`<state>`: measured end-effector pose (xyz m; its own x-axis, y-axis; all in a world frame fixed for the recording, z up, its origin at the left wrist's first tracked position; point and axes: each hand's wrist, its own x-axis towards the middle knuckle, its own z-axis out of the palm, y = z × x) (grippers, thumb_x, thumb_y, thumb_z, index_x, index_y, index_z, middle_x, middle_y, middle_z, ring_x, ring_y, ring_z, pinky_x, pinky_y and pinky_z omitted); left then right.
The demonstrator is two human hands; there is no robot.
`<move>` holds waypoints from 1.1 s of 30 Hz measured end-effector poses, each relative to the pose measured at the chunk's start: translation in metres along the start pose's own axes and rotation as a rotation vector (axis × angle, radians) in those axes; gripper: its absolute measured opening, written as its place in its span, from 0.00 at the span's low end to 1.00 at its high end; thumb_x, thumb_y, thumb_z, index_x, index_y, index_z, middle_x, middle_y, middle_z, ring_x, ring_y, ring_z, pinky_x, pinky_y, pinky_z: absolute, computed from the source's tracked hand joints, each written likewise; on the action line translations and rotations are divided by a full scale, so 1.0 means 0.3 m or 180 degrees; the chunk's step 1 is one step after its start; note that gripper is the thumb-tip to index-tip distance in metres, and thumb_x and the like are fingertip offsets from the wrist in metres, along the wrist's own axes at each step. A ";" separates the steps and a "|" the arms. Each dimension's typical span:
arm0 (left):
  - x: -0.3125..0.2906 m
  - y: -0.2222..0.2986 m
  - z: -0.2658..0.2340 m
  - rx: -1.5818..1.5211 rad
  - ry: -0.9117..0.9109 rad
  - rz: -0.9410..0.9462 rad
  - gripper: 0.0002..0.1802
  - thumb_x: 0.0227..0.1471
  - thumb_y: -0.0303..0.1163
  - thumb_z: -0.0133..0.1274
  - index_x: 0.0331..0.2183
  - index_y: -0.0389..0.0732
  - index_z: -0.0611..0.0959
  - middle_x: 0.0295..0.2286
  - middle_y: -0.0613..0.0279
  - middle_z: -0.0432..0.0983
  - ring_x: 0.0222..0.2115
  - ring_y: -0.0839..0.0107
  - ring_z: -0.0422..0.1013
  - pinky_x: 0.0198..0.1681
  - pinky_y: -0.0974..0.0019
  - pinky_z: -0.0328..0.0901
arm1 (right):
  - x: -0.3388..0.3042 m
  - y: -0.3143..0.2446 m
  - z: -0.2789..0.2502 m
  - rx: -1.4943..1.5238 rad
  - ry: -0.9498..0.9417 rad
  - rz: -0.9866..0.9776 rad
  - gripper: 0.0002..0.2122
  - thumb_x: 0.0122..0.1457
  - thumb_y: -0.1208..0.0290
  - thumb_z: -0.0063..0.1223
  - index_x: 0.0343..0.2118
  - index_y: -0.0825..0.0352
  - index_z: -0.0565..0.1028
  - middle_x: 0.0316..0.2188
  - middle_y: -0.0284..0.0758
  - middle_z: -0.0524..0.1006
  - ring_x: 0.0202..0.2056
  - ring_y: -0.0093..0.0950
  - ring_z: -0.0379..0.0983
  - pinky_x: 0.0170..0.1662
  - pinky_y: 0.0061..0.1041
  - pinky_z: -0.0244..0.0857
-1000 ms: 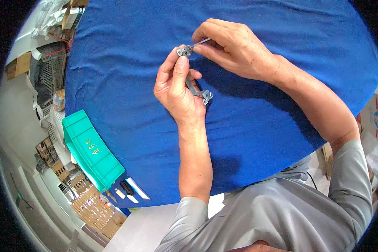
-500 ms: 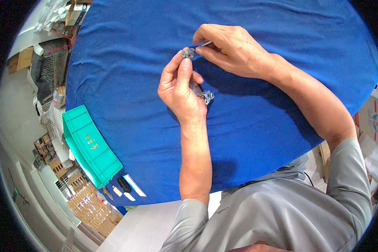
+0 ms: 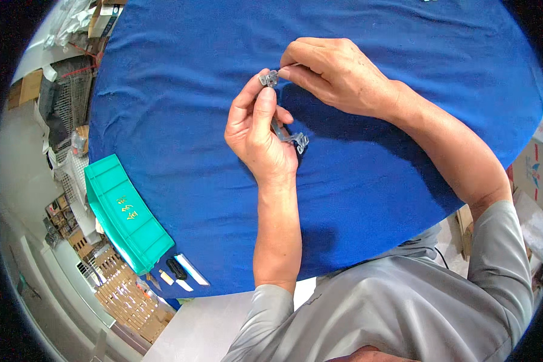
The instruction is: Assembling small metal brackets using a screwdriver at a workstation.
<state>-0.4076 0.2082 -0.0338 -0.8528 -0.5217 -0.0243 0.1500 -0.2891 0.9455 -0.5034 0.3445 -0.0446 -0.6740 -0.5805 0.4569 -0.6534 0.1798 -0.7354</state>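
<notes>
My left hand (image 3: 260, 136) is closed, palm up, with thumb and forefinger pinching a small grey bracket-like part (image 3: 269, 78) with holes in it. Out of the same palm, beside the wrist, sticks a translucent grey clip-shaped end (image 3: 300, 142); whether both ends belong to one piece is hidden by the fingers. My right hand (image 3: 344, 75) comes in from the right with its fingers in a pinch. Its fingertips are right at the bracket-like part, around a thin metal tool that is now almost wholly hidden.
A blue cloth (image 3: 193, 78) covers the table. At its left edge stands a green plastic bin (image 3: 133, 223) with several small gold-coloured bits. Near it lie a black object (image 3: 177, 269) and a white strip (image 3: 192, 270). Cartons (image 3: 534, 169) stand beyond the right edge.
The thin metal tool showed between my right fingers before and is now mostly covered by them. The bracket-like part has turned slightly in my left fingers. The view has shifted a little.
</notes>
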 end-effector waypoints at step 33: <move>0.005 -0.001 0.016 0.0426 0.0359 -0.0086 0.12 0.57 0.22 0.52 0.44 0.31 0.82 0.40 0.56 0.81 0.23 0.81 0.71 0.22 0.81 0.64 | 0.004 0.014 0.010 0.0093 0.0032 -0.0002 0.09 0.57 0.65 0.55 0.31 0.67 0.72 0.25 0.42 0.77 0.30 0.45 0.76 0.31 0.44 0.69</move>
<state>-0.4113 0.2114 -0.0325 -0.7929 -0.6042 -0.0793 0.0535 -0.1987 0.9786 -0.5060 0.3422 -0.0487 -0.6770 -0.5726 0.4623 -0.6436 0.1560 -0.7493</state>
